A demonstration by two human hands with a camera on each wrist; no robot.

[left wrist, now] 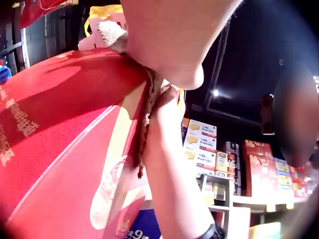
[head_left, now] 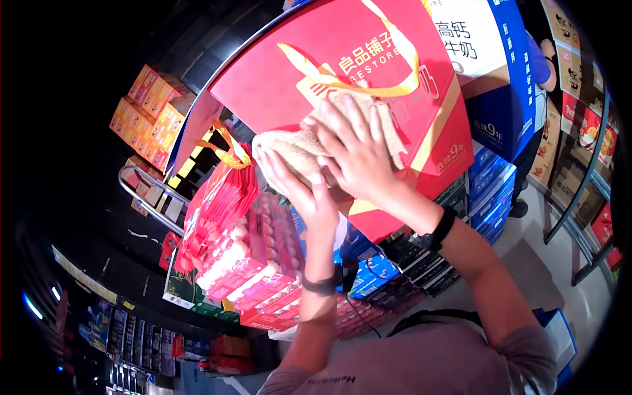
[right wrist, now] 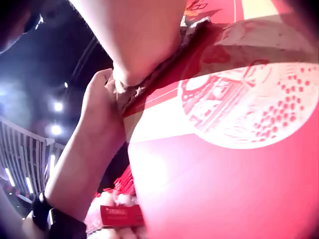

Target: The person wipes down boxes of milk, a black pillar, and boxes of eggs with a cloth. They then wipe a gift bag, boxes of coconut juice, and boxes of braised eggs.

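A tan cloth (head_left: 286, 146) lies bunched on a large red gift box (head_left: 263, 82) with yellow ribbon handles (head_left: 395, 33). My left hand (head_left: 299, 191) rests along the cloth's near left end, its fingers straight. Farther right, my right hand (head_left: 361, 151) presses flat on the cloth with its fingers spread. In the left wrist view, the cloth (left wrist: 113, 36) shows past the left hand (left wrist: 172, 40), over the box edge. The right wrist view has the right hand (right wrist: 142, 42) at the box edge, the cloth (right wrist: 132, 94) partly hidden beneath it.
A blue and white box (head_left: 497, 85) stands beside the red one. Stacked pink egg cartons (head_left: 257, 276) and a red pleated bundle (head_left: 224, 197) sit at its left. Orange boxes (head_left: 148, 118) and a metal cart rail (head_left: 148, 197) are farther left; a person's arm (head_left: 548, 66) shows at right.
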